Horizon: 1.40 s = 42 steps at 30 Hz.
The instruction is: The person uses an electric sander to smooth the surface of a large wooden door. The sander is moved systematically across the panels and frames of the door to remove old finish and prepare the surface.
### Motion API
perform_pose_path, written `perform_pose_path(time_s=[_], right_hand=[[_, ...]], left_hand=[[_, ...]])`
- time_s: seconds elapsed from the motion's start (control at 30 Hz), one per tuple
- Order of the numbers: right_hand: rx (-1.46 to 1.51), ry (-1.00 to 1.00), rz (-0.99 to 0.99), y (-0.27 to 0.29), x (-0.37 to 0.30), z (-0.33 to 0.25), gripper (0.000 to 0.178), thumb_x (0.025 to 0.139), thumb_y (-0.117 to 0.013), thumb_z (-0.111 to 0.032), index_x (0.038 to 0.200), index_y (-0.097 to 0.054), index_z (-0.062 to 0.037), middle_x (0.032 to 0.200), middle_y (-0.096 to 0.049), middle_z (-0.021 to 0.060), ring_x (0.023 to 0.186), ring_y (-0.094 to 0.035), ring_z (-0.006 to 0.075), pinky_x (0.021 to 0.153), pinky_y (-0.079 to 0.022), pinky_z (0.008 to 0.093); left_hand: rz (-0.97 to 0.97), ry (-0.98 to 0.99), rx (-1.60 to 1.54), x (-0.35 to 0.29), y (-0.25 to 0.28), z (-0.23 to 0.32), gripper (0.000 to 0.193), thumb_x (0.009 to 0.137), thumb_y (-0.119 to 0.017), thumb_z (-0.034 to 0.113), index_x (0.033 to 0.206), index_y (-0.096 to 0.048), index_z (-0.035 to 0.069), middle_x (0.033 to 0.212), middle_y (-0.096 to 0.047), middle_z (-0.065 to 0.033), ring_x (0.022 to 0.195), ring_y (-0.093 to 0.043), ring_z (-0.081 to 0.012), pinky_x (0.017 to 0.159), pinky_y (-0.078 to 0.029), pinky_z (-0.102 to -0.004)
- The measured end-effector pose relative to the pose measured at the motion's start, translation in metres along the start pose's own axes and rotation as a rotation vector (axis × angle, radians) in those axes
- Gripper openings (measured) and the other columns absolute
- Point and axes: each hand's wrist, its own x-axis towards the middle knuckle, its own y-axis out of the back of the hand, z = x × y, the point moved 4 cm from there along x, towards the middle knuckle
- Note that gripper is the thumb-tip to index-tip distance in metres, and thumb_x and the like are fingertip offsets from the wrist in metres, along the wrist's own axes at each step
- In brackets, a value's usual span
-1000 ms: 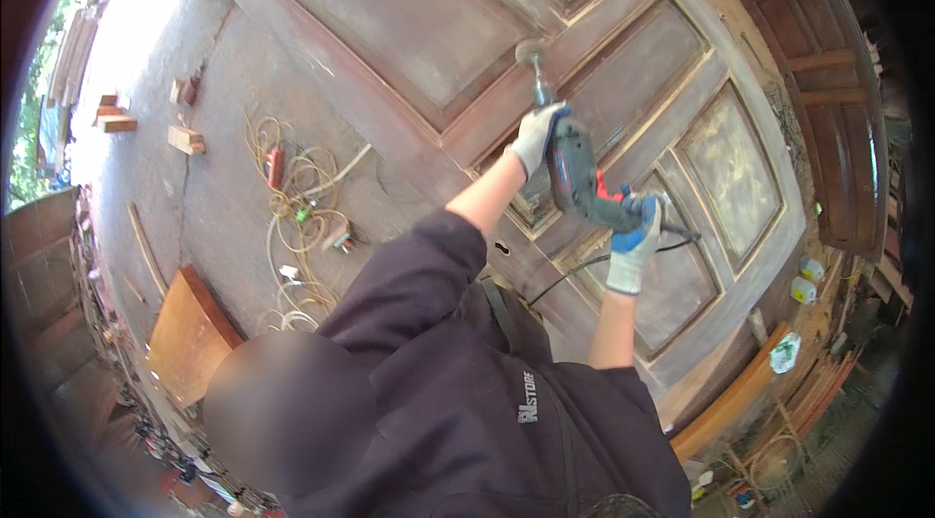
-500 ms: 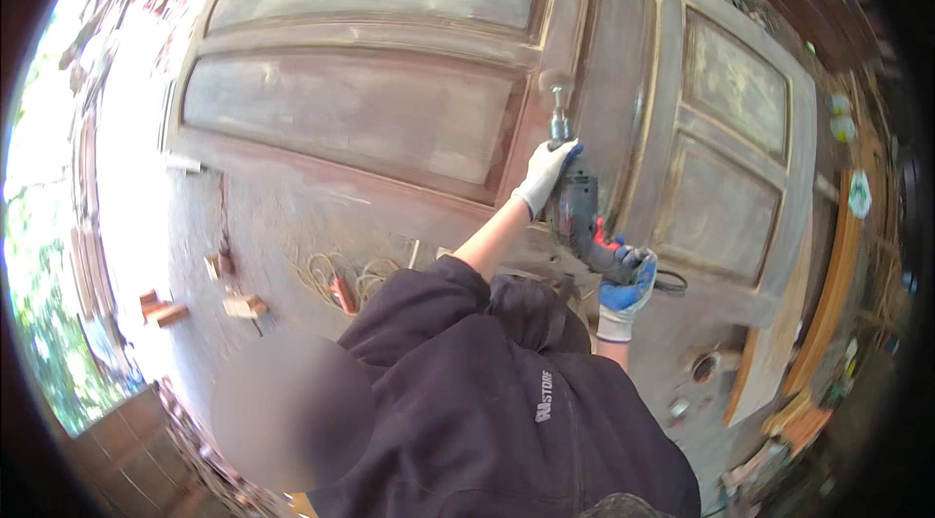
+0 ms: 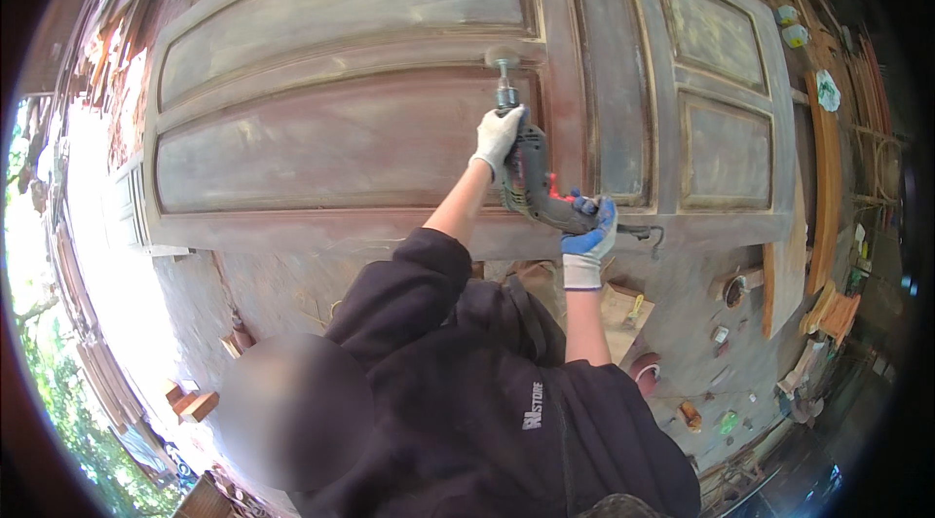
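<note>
head view: gloved hands run a drill point(image 3: 531, 182) on a wooden door point(image 3: 341, 143).
left hand point(image 3: 497, 136) wraps its front, right hand point(image 3: 590, 234) clenches the handle; sanding disc point(image 3: 503, 58) touches the panel.

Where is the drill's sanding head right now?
In the head view, upper centre: the sanding head presses on the wooden door, just above the left hand gripping the power drill.

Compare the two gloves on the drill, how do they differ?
The left glove is white and grips the front of the drill, close behind the sanding head; the right glove has blue on it and holds the rear handle. The left glove sits higher against the door, on an outstretched arm, while the right stays lower and nearer the body. Both are closed around the same drill.
</note>
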Motion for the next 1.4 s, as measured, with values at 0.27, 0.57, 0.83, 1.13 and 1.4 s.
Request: perform_pose_path(time_s=[0.27, 0.57, 0.83, 1.13, 1.4], right_hand=[[0.088, 0.103, 0.036, 0.021, 0.006, -0.022, 0.022, 0.092, -0.056, -0.026, 0.078, -0.051, -0.0095, 0.063, -0.046, 0.0007, 0.064, -0.050, 0.0173, 0.100, -0.041, 0.0473], [0.067, 0.088, 0.127, 0.027, 0.008, -0.024, 0.021, 0.089, -0.058, -0.025, 0.078, -0.052, -0.0086, 0.063, -0.047, 0.0017, 0.063, -0.052, 0.0178, 0.099, -0.043, 0.0483], [0.044, 0.133, 0.141, 0.029, 0.014, -0.029, 0.020, 0.088, -0.060, -0.021, 0.077, -0.052, -0.0074, 0.064, -0.048, 0.0021, 0.060, -0.052, 0.0170, 0.092, -0.047, 0.0486], [-0.004, 0.105, 0.060, 0.025, 0.009, -0.013, 0.015, 0.088, -0.060, -0.019, 0.079, -0.055, -0.0079, 0.067, -0.052, 0.0029, 0.060, -0.053, 0.0159, 0.087, -0.051, 0.0456], [-0.007, 0.127, 0.077, 0.018, -0.001, -0.023, 0.019, 0.089, -0.060, -0.024, 0.081, -0.052, -0.0088, 0.066, -0.047, 0.0019, 0.064, -0.052, 0.0175, 0.093, -0.048, 0.0461]], left_hand=[[-0.144, -0.005, 0.050, -0.004, -0.051, 0.015, 0.051, 0.074, -0.067, 0.046, 0.096, -0.068, 0.000, 0.090, -0.070, -0.0174, 0.089, -0.068, -0.0269, 0.082, -0.051, -0.0368], [-0.149, 0.022, -0.001, -0.004, -0.054, 0.010, 0.047, 0.075, -0.068, 0.045, 0.093, -0.069, 0.002, 0.087, -0.069, -0.0134, 0.081, -0.067, -0.0208, 0.078, -0.051, -0.0348], [-0.162, -0.006, -0.024, 0.004, -0.062, -0.001, 0.049, 0.079, -0.068, 0.046, 0.100, -0.067, 0.002, 0.086, -0.066, -0.0042, 0.076, -0.059, -0.0123, 0.071, -0.048, -0.0284], [-0.137, 0.074, -0.137, 0.015, -0.037, -0.021, 0.039, 0.081, -0.069, 0.037, 0.097, -0.066, 0.002, 0.080, -0.065, -0.0038, 0.068, -0.060, -0.0131, 0.064, -0.049, -0.0280], [-0.174, 0.035, -0.005, -0.004, -0.045, 0.006, 0.052, 0.076, -0.068, 0.048, 0.100, -0.068, 0.002, 0.093, -0.068, -0.0105, 0.086, -0.063, -0.0184, 0.079, -0.048, -0.0322]])
